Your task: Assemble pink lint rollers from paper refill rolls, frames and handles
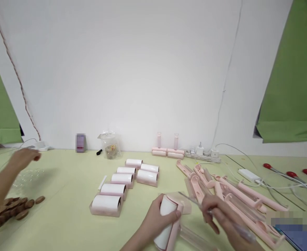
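My left hand [154,221] is wrapped round a pink lint roller [168,211] with a white paper roll, tilted near the table's front edge. My right hand [221,214] grips a screwdriver [243,232] with a clear handle; its thin metal shaft points left, its tip close to the top of the lint roller. A clear plastic piece [195,238] lies below the roller. Right of my hands is a pile of pink roller frames [247,198] with clear covers. Several white rolls in pink cases [106,204] stand in two rows to the left.
At the far left, another person's hand [22,158] reaches over bubble wrap [29,177] and brown oval pieces [17,207]. Two finished-looking rollers [159,151] and a power strip [205,158] line the wall. Red-handled tools [291,174] and cables lie right; a tape bag [110,148] stands behind.
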Demonstrator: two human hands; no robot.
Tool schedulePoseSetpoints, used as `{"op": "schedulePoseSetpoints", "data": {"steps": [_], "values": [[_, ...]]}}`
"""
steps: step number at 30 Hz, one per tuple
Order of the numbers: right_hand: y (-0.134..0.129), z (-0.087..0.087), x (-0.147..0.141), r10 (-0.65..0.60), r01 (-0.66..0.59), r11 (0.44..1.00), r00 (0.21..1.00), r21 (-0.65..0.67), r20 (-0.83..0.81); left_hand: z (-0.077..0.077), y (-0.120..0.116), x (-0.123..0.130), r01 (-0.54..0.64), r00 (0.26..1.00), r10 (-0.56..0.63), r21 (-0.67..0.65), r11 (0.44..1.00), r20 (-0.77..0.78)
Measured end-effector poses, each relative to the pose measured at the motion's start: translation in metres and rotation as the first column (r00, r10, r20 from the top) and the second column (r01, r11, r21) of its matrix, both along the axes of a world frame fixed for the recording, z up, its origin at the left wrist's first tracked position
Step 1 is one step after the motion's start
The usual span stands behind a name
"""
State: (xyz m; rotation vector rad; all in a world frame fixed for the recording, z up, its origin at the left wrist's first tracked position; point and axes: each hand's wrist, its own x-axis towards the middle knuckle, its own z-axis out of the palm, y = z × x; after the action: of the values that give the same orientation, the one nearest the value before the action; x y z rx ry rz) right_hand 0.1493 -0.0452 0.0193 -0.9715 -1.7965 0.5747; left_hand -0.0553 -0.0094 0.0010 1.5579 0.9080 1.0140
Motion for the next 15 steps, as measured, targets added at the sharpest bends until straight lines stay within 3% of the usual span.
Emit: {"op": "schedulePoseSetpoints", "data": {"steps": [4, 8, 12, 15], "values": [[-0.016, 0.005, -0.018, 0.054, -0.052, 0.999, 0.971, -0.014, 0.234, -0.002, -0.002, 0.004, 0.012, 1.000, -0.011, 0.046, 0.999, -0.022], [-0.018, 0.006, -0.022, 0.013, -0.025, 0.999, 0.969, 0.046, 0.246, -0.004, -0.002, 0.004, 0.012, 0.999, -0.010, 0.038, 0.999, -0.039], [-0.018, 0.012, -0.019, 0.084, -0.061, 0.992, 0.972, -0.111, 0.218, -0.005, 0.000, 0.002, 0.028, 0.998, -0.024, 0.059, 0.998, -0.064], [-0.019, 0.021, -0.017, 0.173, -0.145, 0.983, 0.938, -0.114, 0.301, -0.003, -0.001, 0.002, 0.053, 0.996, -0.047, 0.074, 0.996, -0.078]]}}
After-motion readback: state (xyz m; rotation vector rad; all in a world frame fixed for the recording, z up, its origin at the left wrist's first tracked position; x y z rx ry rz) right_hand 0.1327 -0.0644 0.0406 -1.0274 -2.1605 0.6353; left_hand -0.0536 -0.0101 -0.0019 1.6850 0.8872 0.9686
